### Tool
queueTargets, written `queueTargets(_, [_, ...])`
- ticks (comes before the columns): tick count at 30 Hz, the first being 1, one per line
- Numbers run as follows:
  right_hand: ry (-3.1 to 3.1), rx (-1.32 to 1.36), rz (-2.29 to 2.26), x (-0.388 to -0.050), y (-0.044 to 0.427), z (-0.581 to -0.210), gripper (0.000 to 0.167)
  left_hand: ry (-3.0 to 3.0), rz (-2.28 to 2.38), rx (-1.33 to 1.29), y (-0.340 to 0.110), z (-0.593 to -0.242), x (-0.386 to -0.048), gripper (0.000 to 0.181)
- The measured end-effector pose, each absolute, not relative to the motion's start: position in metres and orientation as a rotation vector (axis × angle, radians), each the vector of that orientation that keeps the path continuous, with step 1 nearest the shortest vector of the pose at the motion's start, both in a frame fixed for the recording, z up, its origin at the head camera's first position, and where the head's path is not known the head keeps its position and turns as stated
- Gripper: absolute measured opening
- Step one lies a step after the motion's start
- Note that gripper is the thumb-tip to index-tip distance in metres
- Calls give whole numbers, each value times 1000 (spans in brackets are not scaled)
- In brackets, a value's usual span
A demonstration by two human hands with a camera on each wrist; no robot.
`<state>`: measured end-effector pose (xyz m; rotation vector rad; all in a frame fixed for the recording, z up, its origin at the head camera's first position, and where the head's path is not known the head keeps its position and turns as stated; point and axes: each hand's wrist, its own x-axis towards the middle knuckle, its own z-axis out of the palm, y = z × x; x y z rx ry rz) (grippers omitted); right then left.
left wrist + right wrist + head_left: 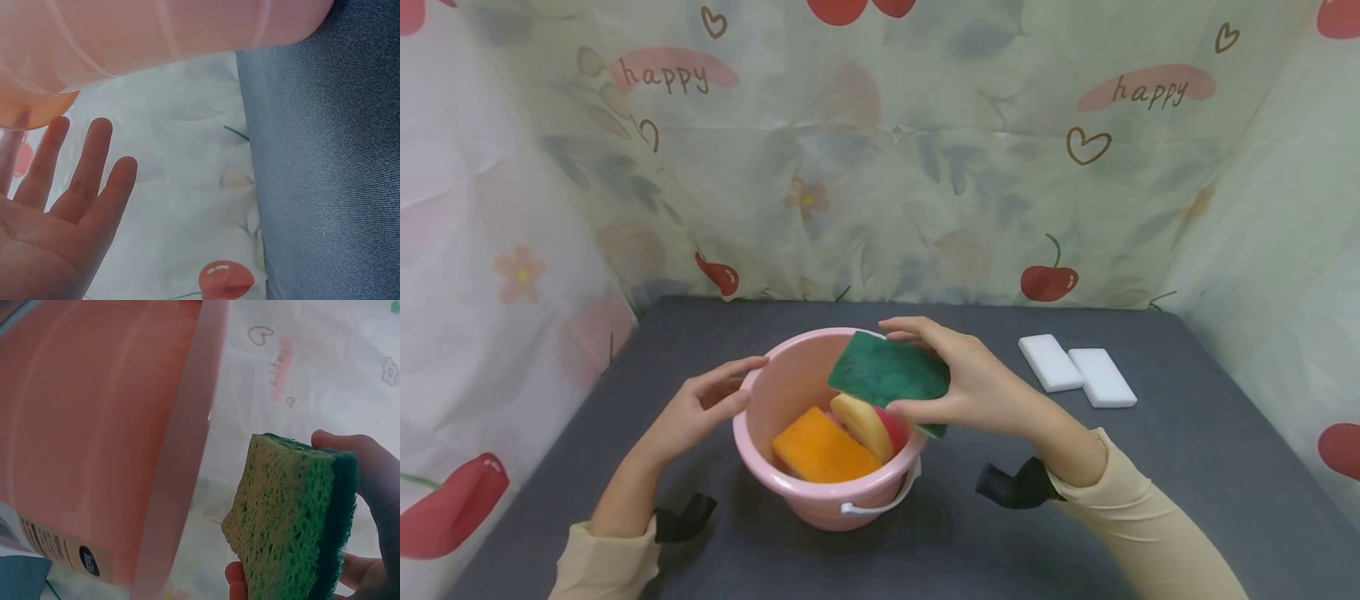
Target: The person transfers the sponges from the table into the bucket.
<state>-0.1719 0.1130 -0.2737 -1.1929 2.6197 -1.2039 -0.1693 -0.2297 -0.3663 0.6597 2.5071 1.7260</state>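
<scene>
Printed cloth (895,167): pale hangings on three sides, bearing cherries, hearts, flowers and the word "happy".

Tabletop (1000,542): dark grey, enclosed by the hangings; it carried all the pieces listed below.

Bucket (831,515): pink, upright, left of the middle of the tabletop, its white handle (880,508) lowered on the near side. The right wrist view showed a printed label (65,550) on its wall.

Sleeves (1150,517): beige, one to each of the person's arms, with a black fitting (1017,485) below the right cuff and another below the left.

Right hand (970,375): reached in from the right; its grip pinched a green sponge between thumb and fingers.

Left hand (700,408): at the bucket's left rim, fingertips against it; the grip stood apart, fingers extended (well spread in the left wrist view).

Green sponge (883,371): dark green face, paler porous body; held tilted above the right side of the bucket's mouth.

Orange sponge (827,448): inside the bucket, toward the near side.

White blocks (1102,378): two, flat, touching, right of the bucket.

Yellow piece (865,427): rounded, inside the bucket beside the orange sponge.

Red piece (892,427): next to the yellow piece, partly hidden.
</scene>
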Motion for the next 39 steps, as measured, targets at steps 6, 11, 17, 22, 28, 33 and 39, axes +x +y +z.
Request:
queueTargets(6, [2586,-1184,-1232,-170,107,-276,67,2507,1720,654,-230,-366,-169,44])
queueTargets(11, [2572,-1213,-1237,-169,101,-278,66,2512,1717,653,-230,-367,-169,44])
queueTargets(17, [2541,-1252,-1257,-167,94,-280,65,2514,1717,656,-230,-367,-169,44])
queueTargets(22, [2520,-1254,-1265,-166,88,-281,66,2505,1725,665,-230,-367,-169,44])
queueTargets(28, [2511,-1238,-1239,-164,81,-284,66,2507,1724,669,-230,-367,-169,44])
queueTargets(33, [2513,-1245,-1200,-164,76,-287,66,2507,1726,663,-230,-367,-169,44])
queueTargets(39, [2498,-1263,-1164,-164,70,-291,68,2498,1729,654,-230,-367,-169,44])
